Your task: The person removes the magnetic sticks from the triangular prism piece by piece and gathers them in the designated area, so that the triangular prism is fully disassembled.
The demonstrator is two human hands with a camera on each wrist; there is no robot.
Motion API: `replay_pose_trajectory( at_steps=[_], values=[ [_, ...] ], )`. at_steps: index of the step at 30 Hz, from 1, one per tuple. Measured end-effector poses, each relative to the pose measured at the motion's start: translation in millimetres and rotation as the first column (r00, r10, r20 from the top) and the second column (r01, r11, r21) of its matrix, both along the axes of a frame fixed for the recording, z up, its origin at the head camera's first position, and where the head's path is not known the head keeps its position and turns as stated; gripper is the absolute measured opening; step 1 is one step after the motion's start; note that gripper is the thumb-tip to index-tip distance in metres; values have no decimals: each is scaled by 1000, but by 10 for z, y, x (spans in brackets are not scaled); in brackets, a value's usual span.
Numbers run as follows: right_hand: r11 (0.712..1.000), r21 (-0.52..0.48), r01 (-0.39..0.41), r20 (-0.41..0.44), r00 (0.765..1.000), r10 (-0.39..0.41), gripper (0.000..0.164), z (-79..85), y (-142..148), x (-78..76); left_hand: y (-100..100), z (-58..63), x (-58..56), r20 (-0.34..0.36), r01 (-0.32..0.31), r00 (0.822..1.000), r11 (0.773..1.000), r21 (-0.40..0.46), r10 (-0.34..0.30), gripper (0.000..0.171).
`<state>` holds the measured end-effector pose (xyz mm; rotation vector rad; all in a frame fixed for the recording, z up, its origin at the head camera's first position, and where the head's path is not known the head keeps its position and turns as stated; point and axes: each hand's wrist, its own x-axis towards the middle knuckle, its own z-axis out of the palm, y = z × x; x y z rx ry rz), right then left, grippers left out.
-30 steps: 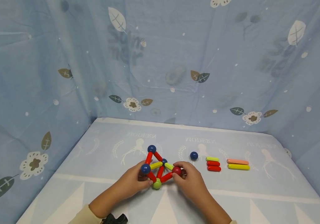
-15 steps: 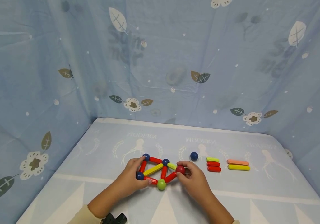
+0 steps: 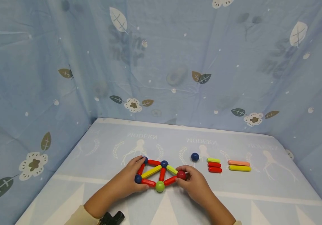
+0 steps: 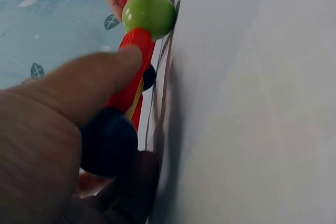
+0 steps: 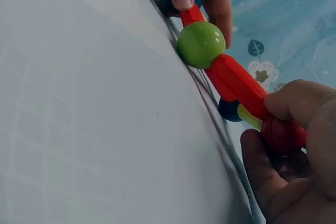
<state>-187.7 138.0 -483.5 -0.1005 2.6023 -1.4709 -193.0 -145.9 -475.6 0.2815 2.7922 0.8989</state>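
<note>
A flat frame of magnetic rods and balls lies in the head view, held between both hands. My left hand (image 3: 128, 178) grips its left end: the thumb lies along a red rod (image 3: 148, 182), and the fingers reach round a blue ball (image 3: 138, 179) toward another blue ball (image 3: 145, 160), partly hidden. My right hand (image 3: 194, 182) pinches the red ball (image 3: 181, 175) at the right corner. Between them are a green ball (image 3: 160, 186) at the near side, a blue ball (image 3: 164, 164) at the far side, a long yellow rod (image 3: 151, 172) and a lime rod (image 3: 172, 169).
A loose blue ball (image 3: 195, 157) sits on the table behind my right hand. To its right lie a short lime rod (image 3: 213, 160), two short red rods (image 3: 215, 167), an orange rod (image 3: 238, 162) and a long yellow rod (image 3: 239, 168). A patterned curtain (image 3: 166, 62) stands behind the table.
The raised left part of the frame has come down, and the frame now lies flat. My left hand has shifted slightly left with it. My right hand keeps its hold on the red ball.
</note>
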Motion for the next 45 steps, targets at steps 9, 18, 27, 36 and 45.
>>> replay_pose_trajectory(
  at_steps=[9, 18, 27, 36, 45],
  values=[
    [1000, 3, -31, 3, 1000, 31, 35, -29, 35, 2, -102, 5, -31, -9, 61, 998, 998, -22, -61, 104],
    [997, 49, -55, -22, 998, 56, 31, -57, 27, 7, -152, -3, -66, -13, 58, 998, 998, -4, -58, 105],
    [996, 68, -61, -23, 998, 63, 32, -47, 36, 17, -150, -19, -72, -13, 49, 999, 999, -20, -49, 108],
    [998, 64, -11, -6, 1000, 12, 35, -39, 79, -9, -147, -5, -76, 8, 58, 998, 998, -18, -58, 108],
    [997, 21, 80, 6, 997, -80, 40, 21, 126, -103, -164, -4, -61, 8, 67, 998, 998, -15, -67, 108]
  ],
)
